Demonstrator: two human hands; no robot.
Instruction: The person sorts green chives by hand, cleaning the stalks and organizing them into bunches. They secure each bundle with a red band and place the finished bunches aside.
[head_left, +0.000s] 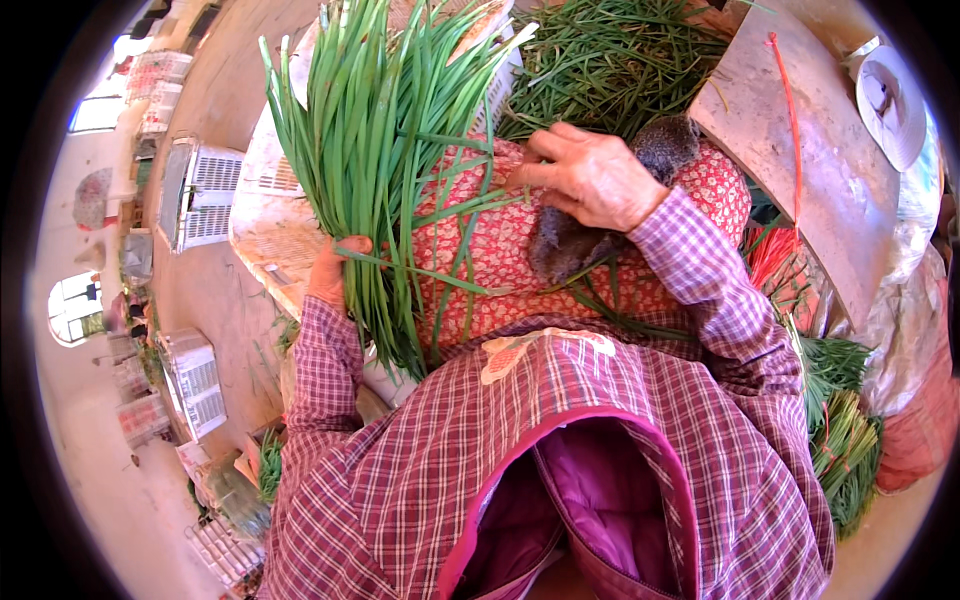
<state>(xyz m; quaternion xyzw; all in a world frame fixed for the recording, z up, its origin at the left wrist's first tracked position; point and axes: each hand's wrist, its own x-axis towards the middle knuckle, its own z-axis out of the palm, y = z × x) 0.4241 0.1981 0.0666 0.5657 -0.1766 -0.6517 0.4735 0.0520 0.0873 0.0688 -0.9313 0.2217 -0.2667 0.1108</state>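
Observation:
My left hand (pixel 332 272) is closed around the lower part of a big bunch of Chinese chives (pixel 365 130), whose long flat leaves fan out away from me. Several loose leaves hang from the bunch across the red floral cloth (pixel 480 250) on my lap. Over that cloth, my right hand (pixel 592 178) has its fingers curled into a pinch beside the end of one stray leaf. Whether the fingertips grip that leaf is hidden. A dark fuzzy piece of cloth (pixel 570 245) lies beneath my right wrist.
A white plastic crate (pixel 268 185) stands under the bunch. Beyond my lap is a heap of loose green leaves (pixel 610 65). A board (pixel 800 150) with a red string (pixel 785 95) lies at the right, near tied green bundles (pixel 845 455). More crates (pixel 205 195) stand on the left floor.

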